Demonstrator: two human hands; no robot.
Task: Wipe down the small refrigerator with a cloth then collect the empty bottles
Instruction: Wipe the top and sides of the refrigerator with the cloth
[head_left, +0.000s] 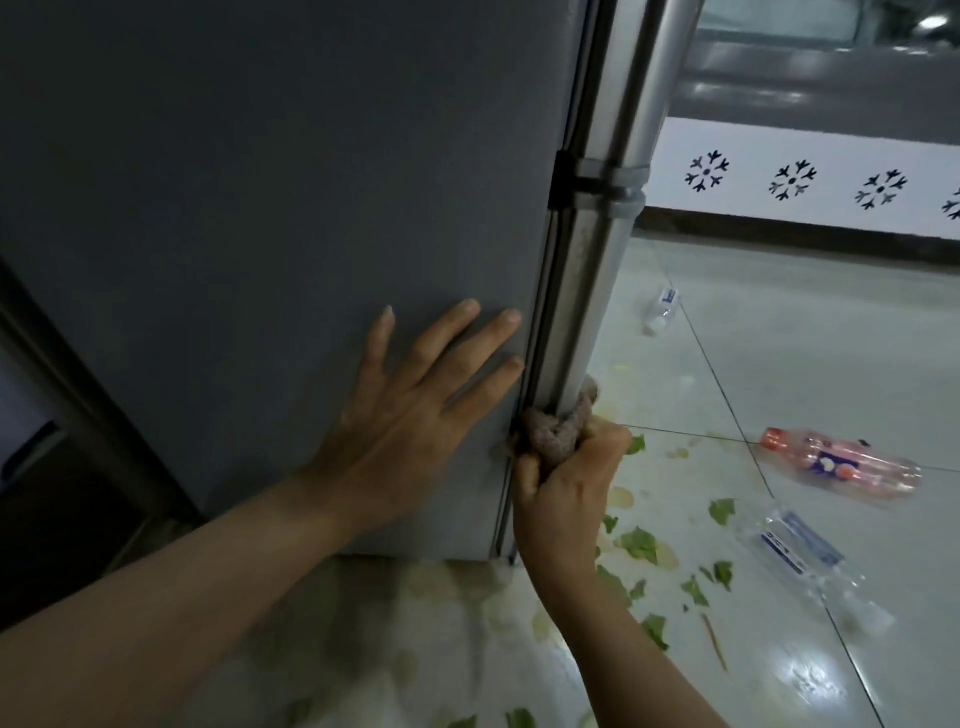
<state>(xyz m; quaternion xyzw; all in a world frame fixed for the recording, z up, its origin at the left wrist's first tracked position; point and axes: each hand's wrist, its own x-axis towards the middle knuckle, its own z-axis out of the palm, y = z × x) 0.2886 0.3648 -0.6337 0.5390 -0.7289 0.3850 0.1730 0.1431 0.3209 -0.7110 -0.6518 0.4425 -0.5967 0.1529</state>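
Refrigerator (260, 182) top cut off by frame; cloth (558, 431) partly hidden behind door edge.

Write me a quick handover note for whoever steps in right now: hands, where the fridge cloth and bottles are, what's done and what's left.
Left hand: open, flat against the dark grey refrigerator side panel.
Right hand: grip closed on the bunched brownish-grey cloth, pressed to the low end of the silver door edge.
Bottles: all lying on the pale tiled floor; pink plastic bottle with orange cap, clear bottle with blue label nearer, small clear bottle farther back.
Done: wiping is under way.
Left: finish the wipe, then collect three bottles. Green leaf scraps litter the floor.
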